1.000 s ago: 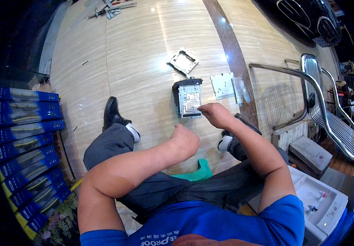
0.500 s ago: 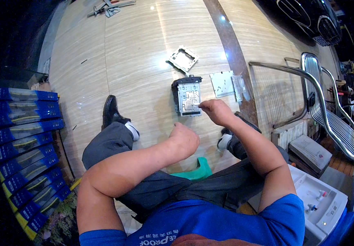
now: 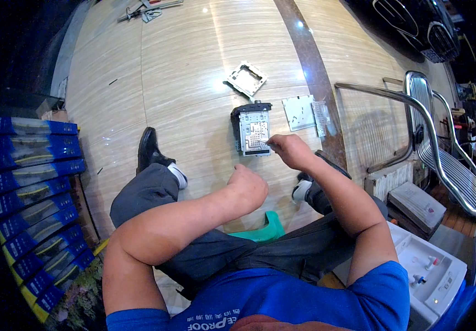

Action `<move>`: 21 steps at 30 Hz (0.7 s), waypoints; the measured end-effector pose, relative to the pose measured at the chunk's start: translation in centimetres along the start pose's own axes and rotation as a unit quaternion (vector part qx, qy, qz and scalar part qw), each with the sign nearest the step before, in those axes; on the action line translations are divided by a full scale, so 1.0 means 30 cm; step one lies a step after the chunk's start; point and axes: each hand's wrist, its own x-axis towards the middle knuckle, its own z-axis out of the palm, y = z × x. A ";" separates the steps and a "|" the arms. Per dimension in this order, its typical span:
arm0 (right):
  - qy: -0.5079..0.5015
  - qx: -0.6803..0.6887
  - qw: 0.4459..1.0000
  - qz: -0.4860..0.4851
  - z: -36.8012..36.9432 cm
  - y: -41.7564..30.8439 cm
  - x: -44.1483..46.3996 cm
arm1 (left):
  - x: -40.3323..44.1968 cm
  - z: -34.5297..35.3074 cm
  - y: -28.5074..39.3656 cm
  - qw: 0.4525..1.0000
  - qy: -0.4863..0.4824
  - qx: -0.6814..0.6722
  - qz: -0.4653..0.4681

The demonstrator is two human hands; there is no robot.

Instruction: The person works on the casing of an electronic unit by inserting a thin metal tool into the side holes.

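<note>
Partway, I judge: open frame [image 3: 258, 90] and flat plate [image 3: 296, 116] loose left of the dark floor strip [image 3: 313, 71], metal-cased unit [image 3: 254, 122] unfinished, my right fingers [image 3: 276, 143] pinching something slim [image 3: 264, 142], left fingers [image 3: 240, 171] curled, contents unseen.

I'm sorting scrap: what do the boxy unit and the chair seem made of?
Unit: probably sheet metal, satin silver, by its grey sheen; the black end perhaps matte plastic, being dull. Chair: likely polished steel, given bright highlights along its tubes.
</note>
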 end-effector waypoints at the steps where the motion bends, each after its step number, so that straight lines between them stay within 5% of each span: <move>1: 0.002 -0.005 1.000 0.008 0.001 0.000 0.001 | 0.000 0.001 -0.001 1.000 -0.003 0.000 0.001; 21: 0.006 0.009 1.000 -0.016 0.009 0.006 0.001 | -0.006 -0.021 0.000 1.000 -0.015 0.002 -0.006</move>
